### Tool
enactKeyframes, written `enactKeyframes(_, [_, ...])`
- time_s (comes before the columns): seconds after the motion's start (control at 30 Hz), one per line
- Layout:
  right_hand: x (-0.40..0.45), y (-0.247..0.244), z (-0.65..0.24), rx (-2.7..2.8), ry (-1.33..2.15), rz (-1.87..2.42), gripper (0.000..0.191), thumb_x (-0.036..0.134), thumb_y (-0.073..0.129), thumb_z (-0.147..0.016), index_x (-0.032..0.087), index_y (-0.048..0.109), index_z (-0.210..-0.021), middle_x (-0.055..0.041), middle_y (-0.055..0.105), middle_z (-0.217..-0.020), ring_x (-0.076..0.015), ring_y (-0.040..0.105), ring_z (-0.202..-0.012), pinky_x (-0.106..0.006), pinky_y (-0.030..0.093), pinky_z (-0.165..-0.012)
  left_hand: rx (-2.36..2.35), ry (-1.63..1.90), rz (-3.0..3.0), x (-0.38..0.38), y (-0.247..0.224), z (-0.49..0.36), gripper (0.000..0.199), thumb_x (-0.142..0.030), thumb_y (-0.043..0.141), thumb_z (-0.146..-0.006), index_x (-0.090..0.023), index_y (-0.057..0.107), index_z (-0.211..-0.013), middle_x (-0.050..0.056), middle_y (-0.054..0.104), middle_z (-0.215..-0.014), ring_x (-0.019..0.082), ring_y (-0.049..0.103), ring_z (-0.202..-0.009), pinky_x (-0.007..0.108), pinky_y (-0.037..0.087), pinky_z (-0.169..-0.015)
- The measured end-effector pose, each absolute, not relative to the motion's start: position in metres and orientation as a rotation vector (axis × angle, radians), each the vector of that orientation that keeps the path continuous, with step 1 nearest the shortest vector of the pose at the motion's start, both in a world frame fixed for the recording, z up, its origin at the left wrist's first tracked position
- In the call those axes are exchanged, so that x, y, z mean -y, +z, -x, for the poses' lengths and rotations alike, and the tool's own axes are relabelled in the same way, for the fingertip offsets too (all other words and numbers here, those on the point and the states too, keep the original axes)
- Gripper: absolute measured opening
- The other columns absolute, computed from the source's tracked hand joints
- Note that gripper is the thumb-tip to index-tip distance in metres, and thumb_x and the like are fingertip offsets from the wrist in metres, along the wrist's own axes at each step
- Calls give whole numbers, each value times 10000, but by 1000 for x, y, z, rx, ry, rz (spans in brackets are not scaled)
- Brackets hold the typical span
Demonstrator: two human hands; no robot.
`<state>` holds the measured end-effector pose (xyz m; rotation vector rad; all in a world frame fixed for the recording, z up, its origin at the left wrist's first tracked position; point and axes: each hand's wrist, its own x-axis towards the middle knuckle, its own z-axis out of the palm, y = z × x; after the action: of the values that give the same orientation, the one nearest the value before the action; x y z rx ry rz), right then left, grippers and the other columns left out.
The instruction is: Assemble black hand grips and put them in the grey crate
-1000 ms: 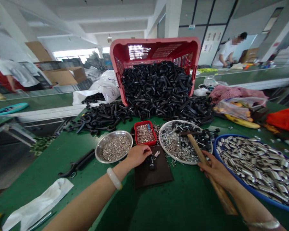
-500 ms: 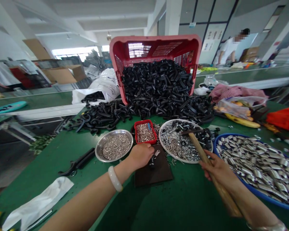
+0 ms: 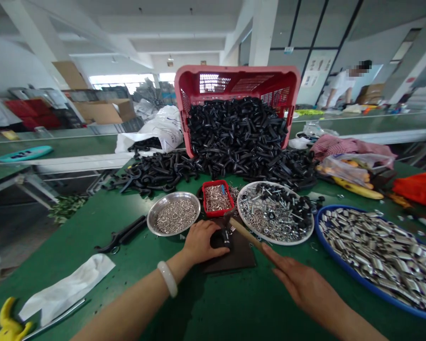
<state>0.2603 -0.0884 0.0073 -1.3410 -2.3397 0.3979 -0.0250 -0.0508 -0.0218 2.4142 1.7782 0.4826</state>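
Note:
My left hand [image 3: 200, 242], a white bangle on its wrist, is closed around a black curved plastic part [image 3: 218, 239] on a dark square plate [image 3: 243, 255]. My thumb and fingers press the part from both sides. In my right hand [image 3: 298, 279] is a hammer [image 3: 246, 233] gripped by its wooden handle. Its dark head is just above the far end of the black part; whether they touch I cannot tell. A small spring-like metal piece [image 3: 232, 229] shows beside the hammer head.
Around the plate stand a steel bowl [image 3: 152, 230] of small metal pieces, a red tray [image 3: 204, 212] of pins, a white tray [image 3: 310, 233] of screws and a blue tray [image 3: 344, 270] of metal clips. Behind, a red crate [image 3: 241, 71] spills black parts. A person [image 3: 341, 87] stands far right.
The hammer has swung left and down from over the white tray to the plate. My left hand has shifted down, from a pinch near the small parts to a hold on the black part.

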Motion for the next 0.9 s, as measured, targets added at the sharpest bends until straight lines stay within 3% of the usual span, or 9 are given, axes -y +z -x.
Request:
enactKeyframes(0.17, [89,14,-260,2407,280,1147,527,215,352,-865,273,221,-1373,-84,617,-1080,-185,629,-868,-273,523,-710,-1797,629,-2410,46,-33,19,601,-607,613,-527,-193,578,-961,46,582,-993,229,494,-891,357,361,-808])
enactKeyframes(0.3, [96,7,-258,2446,270,1182,522,202,344,-856,267,249,-1366,-77,671,-850,-180,648,-632,-272,537,-569,-1820,612,-2377,45,-34,20,603,-610,615,-513,-191,574,-944,47,578,-951,229,498,-870,343,374,-773])
enactKeyframes(0.47, [91,9,-261,2349,604,1212,488,252,407,-837,302,348,-1319,-46,596,-1139,-209,595,-970,-315,494,-803,-1856,529,-2345,45,-30,19,607,-623,608,-518,-187,559,-938,55,568,-920,237,508,-874,353,376,-770])
enactKeyframes(0.5, [88,10,-263,2274,685,1264,492,296,421,-833,298,349,-1320,-49,609,-1112,-212,613,-925,-312,510,-765,-1857,516,-2354,46,-28,18,612,-625,602,-529,-184,553,-950,60,565,-938,243,506,-891,362,372,-784])
enactKeyframes(0.57, [76,10,-271,2070,874,1416,554,398,424,-818,284,298,-1345,-47,665,-904,-187,649,-637,-287,532,-537,-1849,502,-2371,48,-26,16,607,-613,593,-560,-178,537,-980,74,558,-983,260,499,-935,380,365,-813])
enactKeyframes(0.63, [58,5,-285,1865,1026,1558,649,486,400,-796,263,209,-1374,-7,631,-684,-149,542,-370,-266,439,-329,-1829,507,-2326,51,-22,15,589,-582,590,-595,-170,512,-1008,84,560,-996,260,510,-937,374,378,-808])
enactKeyframes(0.7, [35,0,-301,1797,996,1680,706,530,389,-769,218,209,-1376,-4,595,-609,-165,512,-337,-295,417,-315,-1816,566,-2175,55,-15,13,580,-571,577,-625,-169,479,-1031,77,575,-965,238,546,-874,351,410,-753])
enactKeyframes(0.8, [9,5,-311,1974,445,1887,607,517,438,-715,165,512,-1204,-113,631,-677,-295,609,-567,-451,476,-509,-1831,811,-1924,62,0,10,601,-606,566,-623,-176,444,-1025,55,587,-915,208,572,-793,329,434,-694])
enactKeyframes(0.9, [11,21,-282,1941,32,1746,518,525,520,-652,183,632,-1024,-204,587,-1034,-413,542,-930,-567,415,-712,-1858,1004,-1849,70,15,1,663,-659,579,-563,-179,446,-1001,55,583,-910,212,572,-790,337,440,-690])
